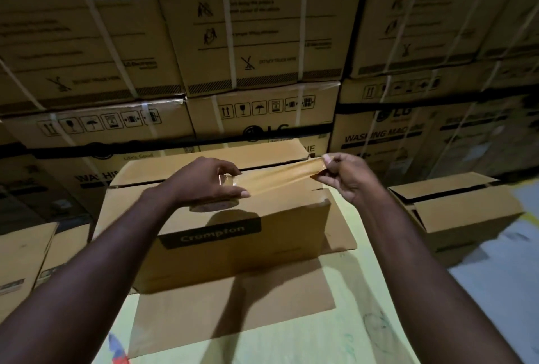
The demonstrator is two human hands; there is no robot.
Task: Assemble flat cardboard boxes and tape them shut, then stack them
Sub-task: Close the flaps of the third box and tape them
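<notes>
**Translucent brown tape strip (280, 174) held stretched over brown cardboard box (233, 250)**

The cardboard box, marked "Crompton" on a black label, is seen at centre, standing on a flat brown cardboard sheet (233, 308) laid on a pale yellow-green surface (379, 290). A brown tape roll (214, 205) is gripped by the left hand (204, 179) at the near edge of the box top. The free end of the tape strip is pinched between thumb and fingers of the right hand (347, 177), at 2 o'clock from the roll. A second carton (466, 214) with raised flaps is noted at 3 o'clock. Tall strapped cartons (256, 42) are stacked at 12 o'clock.
</notes>
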